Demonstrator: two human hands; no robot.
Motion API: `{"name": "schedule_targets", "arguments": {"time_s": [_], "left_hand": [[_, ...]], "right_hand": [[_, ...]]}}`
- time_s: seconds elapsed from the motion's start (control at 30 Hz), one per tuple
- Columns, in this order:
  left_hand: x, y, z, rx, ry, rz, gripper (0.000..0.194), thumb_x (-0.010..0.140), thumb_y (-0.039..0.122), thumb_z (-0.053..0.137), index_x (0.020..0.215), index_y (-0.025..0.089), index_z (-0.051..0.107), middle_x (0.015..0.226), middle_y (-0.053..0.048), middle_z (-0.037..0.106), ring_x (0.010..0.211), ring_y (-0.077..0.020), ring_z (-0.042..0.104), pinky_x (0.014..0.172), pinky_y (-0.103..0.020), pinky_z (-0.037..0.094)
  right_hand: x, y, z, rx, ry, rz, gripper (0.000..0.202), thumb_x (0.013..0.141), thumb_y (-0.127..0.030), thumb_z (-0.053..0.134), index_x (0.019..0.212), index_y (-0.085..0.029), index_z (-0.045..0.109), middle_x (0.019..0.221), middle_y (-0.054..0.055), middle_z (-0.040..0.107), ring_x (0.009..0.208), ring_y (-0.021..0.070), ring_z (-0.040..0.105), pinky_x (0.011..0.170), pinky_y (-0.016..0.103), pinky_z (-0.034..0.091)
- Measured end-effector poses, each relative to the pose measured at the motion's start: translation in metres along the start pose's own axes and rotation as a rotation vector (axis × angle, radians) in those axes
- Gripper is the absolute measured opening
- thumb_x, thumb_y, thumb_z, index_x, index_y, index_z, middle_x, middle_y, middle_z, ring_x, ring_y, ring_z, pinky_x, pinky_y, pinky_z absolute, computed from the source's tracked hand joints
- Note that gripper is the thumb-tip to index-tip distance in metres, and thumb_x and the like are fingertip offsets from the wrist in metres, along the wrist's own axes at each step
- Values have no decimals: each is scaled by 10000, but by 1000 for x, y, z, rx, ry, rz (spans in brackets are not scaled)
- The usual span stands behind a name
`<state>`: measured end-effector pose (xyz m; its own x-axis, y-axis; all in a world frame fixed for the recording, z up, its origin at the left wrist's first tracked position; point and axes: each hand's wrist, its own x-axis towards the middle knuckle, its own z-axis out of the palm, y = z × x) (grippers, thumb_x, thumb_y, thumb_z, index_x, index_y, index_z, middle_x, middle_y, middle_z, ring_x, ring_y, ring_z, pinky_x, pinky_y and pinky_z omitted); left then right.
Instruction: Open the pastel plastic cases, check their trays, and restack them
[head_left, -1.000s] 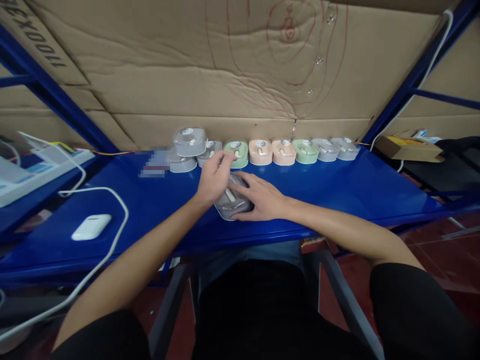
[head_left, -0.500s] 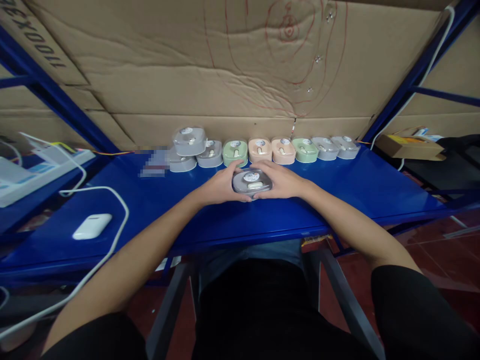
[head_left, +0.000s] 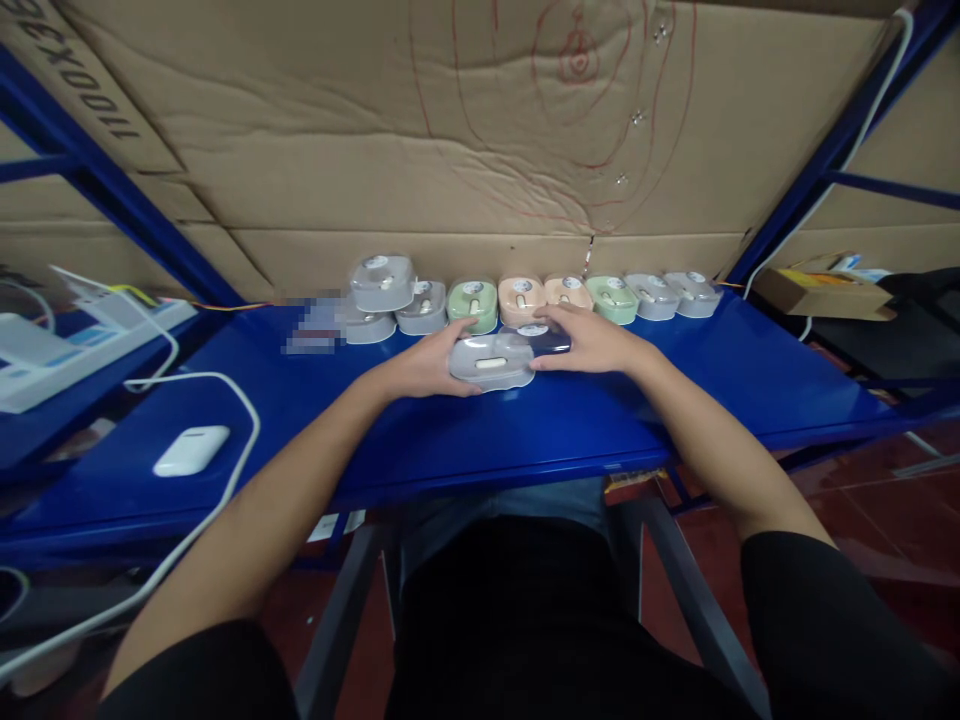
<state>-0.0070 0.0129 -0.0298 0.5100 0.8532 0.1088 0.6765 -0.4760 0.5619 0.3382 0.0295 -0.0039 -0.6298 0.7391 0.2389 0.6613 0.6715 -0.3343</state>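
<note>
In front of me is a grey rounded box [head_left: 516,376] with a white oblong piece in its middle. My left hand [head_left: 426,364] grips its left side, thumb at the front edge and fingers behind. A clear lid [head_left: 553,343] with a round white sticker is off to the box's right, overlapping its right end. My right hand [head_left: 598,342] pinches this lid by its right side. Whether the box rests on the table or is held just above it, I cannot tell.
Along the back of the blue table [head_left: 450,440] runs a row of similar lidded boxes, with a grey box [head_left: 382,285] stacked at its left end. A white earphone case [head_left: 191,451] and a white cable [head_left: 244,400] lie at left. Cardboard [head_left: 337,150] forms the back wall.
The clear lid has come off the grey box and moved right with my right hand. My left hand has shifted slightly left with the box.
</note>
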Motion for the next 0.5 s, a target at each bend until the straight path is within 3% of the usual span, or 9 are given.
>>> {"name": "schedule_targets", "arguments": {"time_s": [0.13,0.33,0.4,0.5], "left_hand": [[-3,-8,-14,83,-54,-5,1241,692,589,1014,1750,193,499,1796,-258,579,1637,-509,599,1363,-627,482],[-4,-4,-15,105,-71,-10,1275,699,587,990,1782,183,452,1775,-262,601,1600,-494,636,1335,-596,502],[-5,-2,-14,103,-68,1,1268,695,579,991,1778,192,458,1749,-253,628,1583,-492,650,1320,-590,516],[-5,0,-10,87,-57,33,1231,705,569,997,1764,212,482,1743,-242,636,1588,-493,644,1323,-604,515]], "right_hand": [[-4,19,-11,-48,-102,109,928,904,-814,904,1567,-190,724,1476,221,811,1293,465,791,1117,613,643],[-4,31,-5,-177,-243,218,1002,769,-726,1042,1548,-171,741,1419,236,822,1274,493,803,1051,612,687],[-4,33,-4,-199,-243,218,1020,763,-743,1044,1549,-166,744,1425,247,812,1285,504,797,1051,629,690],[-3,30,-1,-163,-134,103,1131,720,-781,1063,1613,-182,713,1522,254,772,1424,536,730,1177,691,638]]}}
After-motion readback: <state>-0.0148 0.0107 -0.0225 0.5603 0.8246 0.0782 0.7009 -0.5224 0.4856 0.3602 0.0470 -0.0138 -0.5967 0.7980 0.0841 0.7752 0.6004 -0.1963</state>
